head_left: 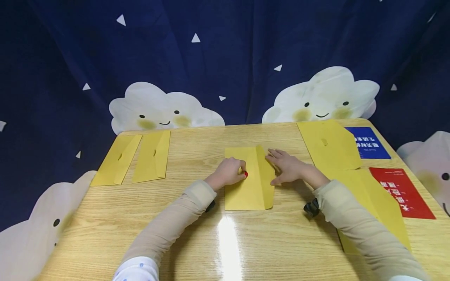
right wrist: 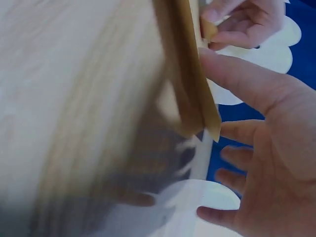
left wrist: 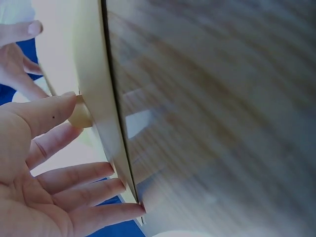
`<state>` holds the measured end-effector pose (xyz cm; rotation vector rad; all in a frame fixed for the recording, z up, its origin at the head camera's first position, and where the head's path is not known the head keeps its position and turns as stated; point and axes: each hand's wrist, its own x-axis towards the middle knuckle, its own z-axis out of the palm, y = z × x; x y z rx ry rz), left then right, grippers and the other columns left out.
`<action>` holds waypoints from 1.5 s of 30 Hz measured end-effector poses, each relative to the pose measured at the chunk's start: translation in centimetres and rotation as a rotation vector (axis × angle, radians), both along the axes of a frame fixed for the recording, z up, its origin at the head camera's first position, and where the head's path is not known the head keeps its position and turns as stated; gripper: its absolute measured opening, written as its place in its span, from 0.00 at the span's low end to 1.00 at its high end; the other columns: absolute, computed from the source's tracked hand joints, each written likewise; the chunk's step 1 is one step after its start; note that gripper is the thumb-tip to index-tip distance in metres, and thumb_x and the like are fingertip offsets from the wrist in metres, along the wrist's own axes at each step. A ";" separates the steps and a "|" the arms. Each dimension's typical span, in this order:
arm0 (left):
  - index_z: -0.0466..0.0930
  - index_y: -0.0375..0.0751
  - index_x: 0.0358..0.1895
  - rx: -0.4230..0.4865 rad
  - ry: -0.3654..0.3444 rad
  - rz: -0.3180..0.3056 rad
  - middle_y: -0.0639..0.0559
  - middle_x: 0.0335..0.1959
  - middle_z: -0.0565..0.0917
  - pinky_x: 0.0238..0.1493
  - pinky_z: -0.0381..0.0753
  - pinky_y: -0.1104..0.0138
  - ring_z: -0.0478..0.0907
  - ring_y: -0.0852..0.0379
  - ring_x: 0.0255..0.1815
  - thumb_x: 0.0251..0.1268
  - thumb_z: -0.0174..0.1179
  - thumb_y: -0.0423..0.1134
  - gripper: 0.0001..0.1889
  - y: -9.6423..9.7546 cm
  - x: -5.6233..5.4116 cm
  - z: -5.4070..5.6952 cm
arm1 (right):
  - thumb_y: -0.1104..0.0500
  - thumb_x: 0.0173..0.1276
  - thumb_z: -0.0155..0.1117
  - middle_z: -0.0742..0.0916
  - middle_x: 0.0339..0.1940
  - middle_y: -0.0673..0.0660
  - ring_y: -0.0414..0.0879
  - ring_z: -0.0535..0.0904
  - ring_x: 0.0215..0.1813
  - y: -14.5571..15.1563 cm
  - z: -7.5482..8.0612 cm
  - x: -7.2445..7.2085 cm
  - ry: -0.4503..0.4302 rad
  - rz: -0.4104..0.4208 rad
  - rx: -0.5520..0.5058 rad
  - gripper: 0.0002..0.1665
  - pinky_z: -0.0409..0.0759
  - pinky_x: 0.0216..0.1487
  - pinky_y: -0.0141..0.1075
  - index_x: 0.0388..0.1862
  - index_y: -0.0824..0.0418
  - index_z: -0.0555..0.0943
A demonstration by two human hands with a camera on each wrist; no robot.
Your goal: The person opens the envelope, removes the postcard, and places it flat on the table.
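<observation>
A yellow paper envelope (head_left: 242,199) lies in the middle of the table, its flap (head_left: 266,179) on the right partly raised. My left hand (head_left: 230,171) pinches a small rounded tab (left wrist: 81,114) on the envelope's face between thumb and index finger. A spot of red (head_left: 246,174) shows beside those fingertips; what it belongs to is mostly hidden. In the left wrist view, the other fingers stretch out against the envelope. My right hand (head_left: 286,166) is at the flap's outer edge with spread fingers, the thumb (right wrist: 229,69) touching the flap in the right wrist view.
Two yellow envelopes (head_left: 114,164) (head_left: 151,160) with folded flaps lie at the left. At the right, more yellow envelopes (head_left: 330,144) (head_left: 372,199) overlap a blue card (head_left: 372,144) and a red card (head_left: 404,191). A dark blue curtain (head_left: 232,47) hangs behind the table.
</observation>
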<state>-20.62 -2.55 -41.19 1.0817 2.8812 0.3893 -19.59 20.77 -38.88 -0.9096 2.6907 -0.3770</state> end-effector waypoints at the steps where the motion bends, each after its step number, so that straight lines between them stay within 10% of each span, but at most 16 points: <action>1: 0.80 0.45 0.30 -0.001 -0.004 0.001 0.54 0.25 0.80 0.26 0.71 0.65 0.71 0.57 0.21 0.55 0.62 0.42 0.06 0.0 0.0 0.0 | 0.50 0.52 0.69 0.54 0.69 0.71 0.69 0.46 0.68 0.0 -0.2 0.0 0.003 0.016 0.010 0.50 0.55 0.56 0.66 0.67 0.70 0.58; 16: 0.77 0.43 0.34 -0.084 -0.024 0.092 0.52 0.25 0.80 0.18 0.69 0.70 0.70 0.59 0.18 0.59 0.56 0.38 0.04 0.8 0.6 0.5 | 0.39 0.58 0.61 0.53 0.72 0.64 0.65 0.42 0.70 -0.6 -1.5 0.3 -0.086 0.033 0.111 0.50 0.47 0.59 0.66 0.70 0.64 0.55; 21: 0.67 0.49 0.60 -0.171 -0.039 0.158 0.44 0.49 0.76 0.36 0.77 0.54 0.76 0.47 0.42 0.61 0.52 0.40 0.22 1.1 0.8 0.6 | 0.38 0.58 0.60 0.53 0.72 0.62 0.65 0.42 0.70 -0.7 -1.6 0.3 -0.079 0.024 0.133 0.51 0.48 0.59 0.66 0.71 0.62 0.54; 26: 0.51 0.68 0.70 -0.275 -0.138 0.152 0.42 0.70 0.54 0.50 0.66 0.41 0.58 0.41 0.65 0.69 0.44 0.43 0.28 1.5 0.8 0.5 | 0.36 0.57 0.59 0.53 0.73 0.61 0.64 0.42 0.70 -0.6 -1.8 0.3 -0.075 0.024 0.137 0.51 0.48 0.59 0.66 0.71 0.61 0.53; 36: 0.61 0.61 0.66 -0.255 -0.167 0.100 0.40 0.67 0.60 0.52 0.65 0.40 0.59 0.34 0.63 0.70 0.42 0.45 0.22 1.4 0.6 0.4 | 0.38 0.57 0.60 0.53 0.72 0.61 0.65 0.43 0.70 -0.7 -1.7 0.4 -0.065 0.029 0.119 0.51 0.49 0.58 0.66 0.71 0.61 0.54; 45: 0.58 0.57 0.67 -0.194 -0.174 0.072 0.38 0.62 0.65 0.50 0.68 0.42 0.62 0.32 0.60 0.53 0.46 0.72 0.40 1.3 0.7 0.5 | 0.36 0.57 0.59 0.54 0.72 0.61 0.66 0.44 0.70 -0.5 -1.8 0.4 -0.047 0.030 0.131 0.51 0.50 0.57 0.67 0.71 0.61 0.55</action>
